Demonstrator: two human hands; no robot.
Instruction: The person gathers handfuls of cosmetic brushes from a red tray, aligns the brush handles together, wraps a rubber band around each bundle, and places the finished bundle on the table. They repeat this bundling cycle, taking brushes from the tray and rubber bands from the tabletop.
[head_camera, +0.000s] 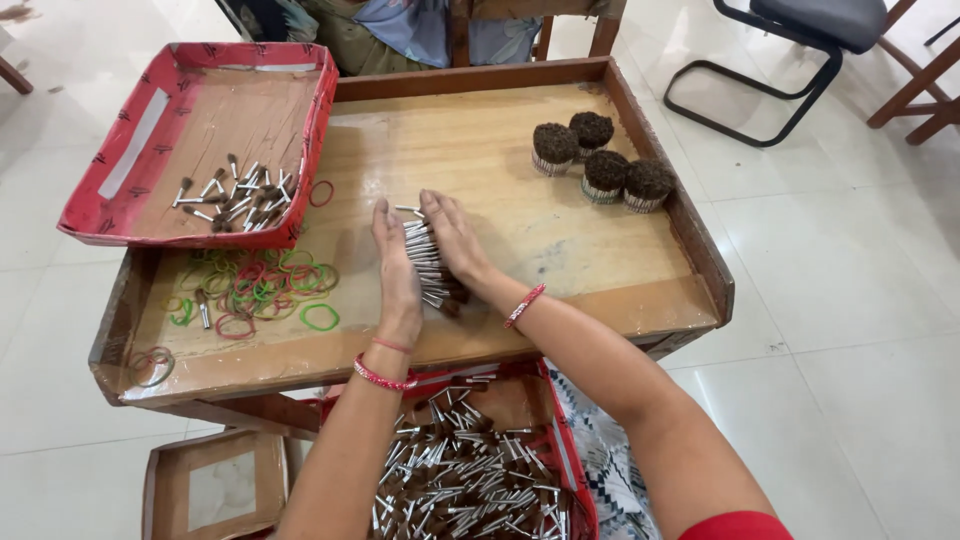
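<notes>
I see my left hand (398, 268) and right hand (455, 238) pressed flat against either side of a row of small metal-stemmed brushes (428, 262) lying mid-bench (540, 230), fingers extended, squeezing rather than clenched. I judge this the gathering step: evening the stems into a bundle. Next would call for a rubber band from the loose pile (255, 285) at left; four finished bundles (600, 165) stand far right

Bare tray (560, 235) wood lies open from the hands toward 3 o'clock. At 1 o'clock four brush bundles (600, 160) block the corner; at 9 o'clock rubber bands (255, 285) clutter the wood, and at 10 o'clock the red box (200, 135) overhangs.
</notes>
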